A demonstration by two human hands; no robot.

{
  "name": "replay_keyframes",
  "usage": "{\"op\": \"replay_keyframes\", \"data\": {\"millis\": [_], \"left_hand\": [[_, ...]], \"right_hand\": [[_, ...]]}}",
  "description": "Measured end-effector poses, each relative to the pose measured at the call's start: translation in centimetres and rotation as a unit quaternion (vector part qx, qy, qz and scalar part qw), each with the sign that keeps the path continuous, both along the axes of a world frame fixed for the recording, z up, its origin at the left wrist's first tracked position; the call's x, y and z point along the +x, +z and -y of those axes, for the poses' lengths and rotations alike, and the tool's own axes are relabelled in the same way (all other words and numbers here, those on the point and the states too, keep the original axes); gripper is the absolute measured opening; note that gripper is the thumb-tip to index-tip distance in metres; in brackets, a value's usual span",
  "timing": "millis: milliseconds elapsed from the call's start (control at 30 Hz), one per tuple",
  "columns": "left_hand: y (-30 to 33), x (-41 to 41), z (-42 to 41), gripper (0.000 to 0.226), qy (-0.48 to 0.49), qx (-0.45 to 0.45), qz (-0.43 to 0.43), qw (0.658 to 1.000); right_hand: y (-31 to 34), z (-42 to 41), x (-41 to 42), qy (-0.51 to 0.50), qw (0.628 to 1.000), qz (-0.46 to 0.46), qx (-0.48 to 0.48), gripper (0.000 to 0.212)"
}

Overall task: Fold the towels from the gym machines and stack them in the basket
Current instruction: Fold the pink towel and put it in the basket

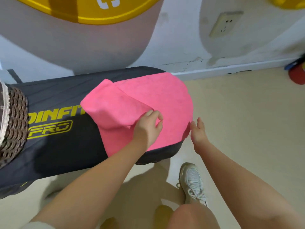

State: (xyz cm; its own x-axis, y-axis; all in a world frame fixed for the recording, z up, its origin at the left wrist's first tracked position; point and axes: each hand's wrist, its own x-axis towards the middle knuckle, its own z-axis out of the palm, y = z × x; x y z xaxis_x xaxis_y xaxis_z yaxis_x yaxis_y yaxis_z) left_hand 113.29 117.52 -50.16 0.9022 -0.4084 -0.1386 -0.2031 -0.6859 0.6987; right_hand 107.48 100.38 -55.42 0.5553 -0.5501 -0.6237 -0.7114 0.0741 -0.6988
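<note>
**Pink towel half-folded on the bench end, left hand on the flap**

At the far left, the woven basket (pixel 13 123) sits on the black padded bench (pixel 62 100), well apart from your hands. Moving right, the pink towel (pixel 158 96) drapes over the bench's right end, its long axis running left to right along the pad, with the left corner turned over as a flap. Your left hand (pixel 147 128) pinches that flap's near edge, fingers curled round the cloth. Your right hand (pixel 198 131) hangs just beside the towel's right edge, fingers straight and relaxed, holding nothing; whether it touches the cloth I cannot tell. The free edge lies just left of those fingertips, so the right hand looks nearer for it. Beyond: beige floor (pixel 247 121), white wall with a socket (pixel 226 23), your white sneaker (pixel 193 182) near
</note>
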Motion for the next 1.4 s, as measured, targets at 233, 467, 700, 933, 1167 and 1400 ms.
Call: {"op": "replay_keyframes", "data": {"millis": [233, 467, 700, 933, 1167, 1400], "left_hand": [[-2.6, -0.5, 2.3, 0.019, -0.029, -0.021, 0.008, 0.999], [-2.5, -0.6, 2.9, 0.044, 0.074, -0.039, -0.116, 0.990], [-0.4, 0.2, 2.6, 0.019, 0.180, -0.151, -0.179, 0.955], [4.6, 0.6, -1.9, 0.007, 0.180, -0.275, -0.184, 0.926], [7.3, 0.9, -8.9, 0.021, 0.234, -0.297, -0.175, 0.909], [8.8, 0.4, -10.4, 0.020, 0.241, -0.313, -0.168, 0.903]], "right_hand": [[-3.1, 1.4, 0.0, -0.084, 0.979, -0.039, 0.179, 0.027], [-2.8, 1.9, -0.5, -0.176, 0.940, 0.015, 0.291, 0.013], [3.8, 1.7, 1.0, -0.099, 0.975, 0.076, 0.183, 0.015], [11.4, -6.5, 3.1, 0.104, 0.980, 0.167, 0.002, 0.016], [14.3, -14.9, 4.7, 0.246, 0.943, 0.139, -0.173, 0.029], [15.6, -17.1, 3.9, 0.202, 0.955, 0.180, -0.119, 0.009]]}}
